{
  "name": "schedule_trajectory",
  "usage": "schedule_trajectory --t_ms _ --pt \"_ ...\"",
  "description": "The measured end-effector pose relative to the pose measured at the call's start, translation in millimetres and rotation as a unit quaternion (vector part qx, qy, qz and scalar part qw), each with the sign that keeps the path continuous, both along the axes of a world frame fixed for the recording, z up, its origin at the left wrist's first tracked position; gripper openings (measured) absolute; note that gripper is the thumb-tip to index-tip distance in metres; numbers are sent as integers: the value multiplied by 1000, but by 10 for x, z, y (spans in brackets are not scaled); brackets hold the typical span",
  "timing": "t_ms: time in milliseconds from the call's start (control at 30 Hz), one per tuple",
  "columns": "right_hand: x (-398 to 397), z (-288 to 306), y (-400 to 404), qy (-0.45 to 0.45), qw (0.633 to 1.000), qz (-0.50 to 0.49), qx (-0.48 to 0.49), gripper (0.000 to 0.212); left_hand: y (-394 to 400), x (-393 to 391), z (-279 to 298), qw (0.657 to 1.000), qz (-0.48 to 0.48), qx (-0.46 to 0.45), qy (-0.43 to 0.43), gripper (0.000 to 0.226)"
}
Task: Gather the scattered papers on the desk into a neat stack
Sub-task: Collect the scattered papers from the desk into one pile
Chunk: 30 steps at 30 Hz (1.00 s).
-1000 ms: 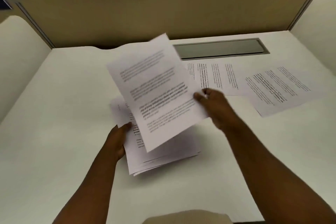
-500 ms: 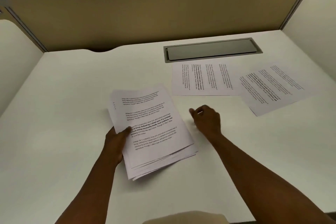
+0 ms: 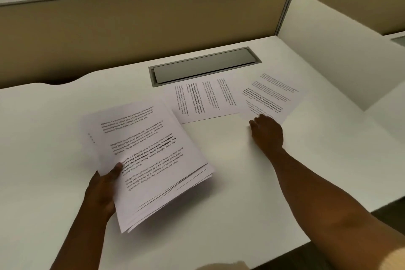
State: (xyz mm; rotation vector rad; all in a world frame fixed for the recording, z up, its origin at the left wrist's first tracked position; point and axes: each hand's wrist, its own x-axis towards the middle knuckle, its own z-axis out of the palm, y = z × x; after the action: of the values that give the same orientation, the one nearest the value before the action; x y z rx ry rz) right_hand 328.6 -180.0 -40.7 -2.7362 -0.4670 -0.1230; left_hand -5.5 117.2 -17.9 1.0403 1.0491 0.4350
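Desk [image 3: 54, 138]: white, matte, smooth, curved at its back edge; carrying every paper. All places below are given relative to the cable hatch.

Partition [image 3: 131, 28]: tan, flat, standing behind the cable hatch, bearing a blue plate reading 303.

Cable hatch [image 3: 203, 66]: grey metal lid, long rectangle, sitting flush in the desk near its back.

Stack [image 3: 149, 160]: printed white sheets, thin and flexible, lying nearer the person than the hatch and to its left. Lower edges are fanning out unevenly, so squaring is judged to be pending.

Loose sheet [image 3: 201, 101]: lying flat just in front of the hatch, text running sideways, awaiting collection.

Second loose sheet [image 3: 274, 94]: lying angled, in front of the hatch's right end, overlapping the first sheet's right edge.

Left hand [image 3: 103, 188]: its grip is clamping the stack's left edge, thumb on top, likely keeping gathered sheets from sliding.

Right hand [image 3: 266, 131]: reaching in front of the hatch's right end, fingers curled at the second loose sheet's near edge; whether they are closing on the paper cannot be told.
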Motion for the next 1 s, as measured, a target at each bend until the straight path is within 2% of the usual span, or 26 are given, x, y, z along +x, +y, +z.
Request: schedule_trajectory --t_ms 100,167,200,267,333,400,533,633,733,800,900,1000 --pt "-14 101 -187 -10 997 -46 66 20 20 32 -23 1000 -10 -7 -10 40" --pt "33 149 -318 5 994 -87 71 20 34 42 -30 1000 -13 -10 -24 39" --pt "73 169 -377 10 992 -121 46 26 40 44 -38 1000 -14 -9 -24 39" --pt "153 229 -490 58 973 -225 9 52 48 30 -38 1000 -20 -9 -22 39" --pt "235 349 -586 163 928 -332 43 83 64 20 -52 1000 -17 -16 -12 41" --pt "367 440 -659 244 901 -356 51 94 101 10 -84 999 -21 -25 -3 46" --pt "527 540 -674 297 915 -270 -29 80 76 46 -73 999 -42 22 14 42" --pt "536 609 -629 307 915 -259 -52 68 80 57 -81 999 -43 33 5 41" --pt "586 642 -564 327 903 -274 -48 67 95 51 -99 999 -44 26 13 44" --pt "638 634 -504 332 903 -271 -23 62 71 45 -89 998 -43 34 8 42" --pt "607 617 -439 281 910 -297 67 69 61 20 -95 999 -40 30 -4 41" --pt "554 656 -442 212 932 -269 122 35 86 -12 -122 999 -44 11 -15 48"
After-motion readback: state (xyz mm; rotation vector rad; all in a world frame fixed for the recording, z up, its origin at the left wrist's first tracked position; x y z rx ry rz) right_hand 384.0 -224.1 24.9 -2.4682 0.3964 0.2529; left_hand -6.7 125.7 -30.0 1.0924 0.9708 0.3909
